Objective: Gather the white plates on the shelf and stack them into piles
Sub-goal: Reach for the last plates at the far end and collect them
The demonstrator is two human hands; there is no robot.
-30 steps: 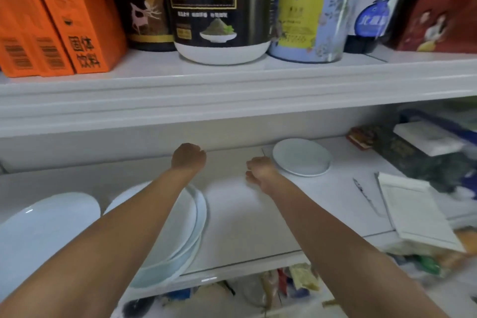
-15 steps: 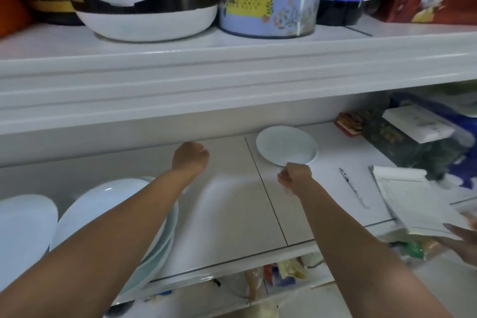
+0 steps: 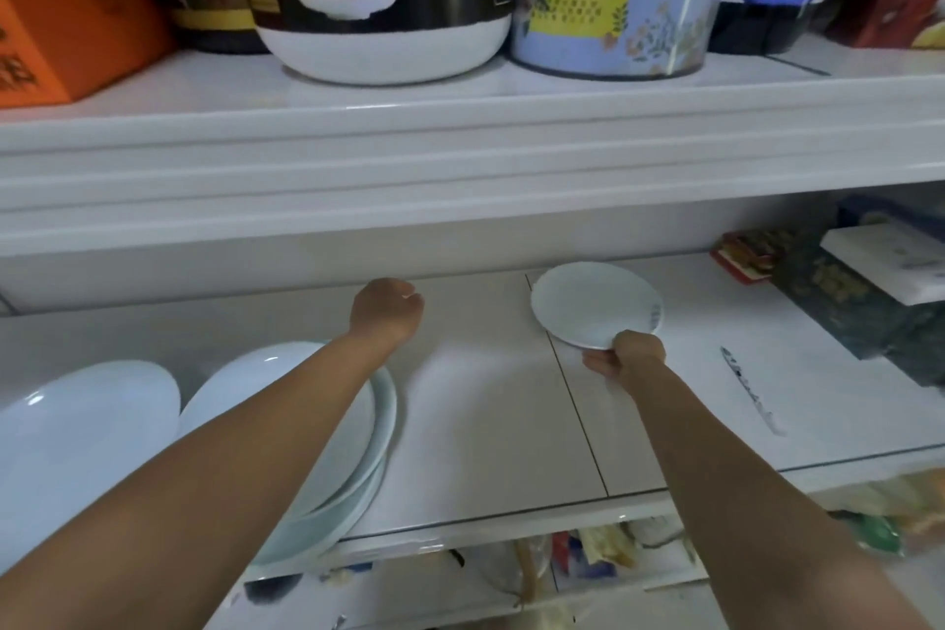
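Note:
A small white plate (image 3: 593, 304) lies toward the back of the white shelf (image 3: 486, 425), right of centre. My right hand (image 3: 626, 356) grips its near rim, fingers curled under the edge. My left hand (image 3: 386, 310) hovers over the shelf's middle with its fingers curled in a loose fist, holding nothing. Under my left forearm a pile of large white plates (image 3: 358, 435) sits at the shelf's front left. Another large white plate (image 3: 76, 430) lies at the far left edge.
A knife (image 3: 749, 389) lies on the shelf right of the small plate. Boxes (image 3: 864, 292) and a red packet (image 3: 744, 253) crowd the right end. The upper shelf (image 3: 460, 138) overhangs closely, loaded with tins and jars. Clutter fills the level below.
My right hand moved right from the shelf's middle and closed on the small plate's near rim. The left hand stayed in place. The view shifted right and downward.

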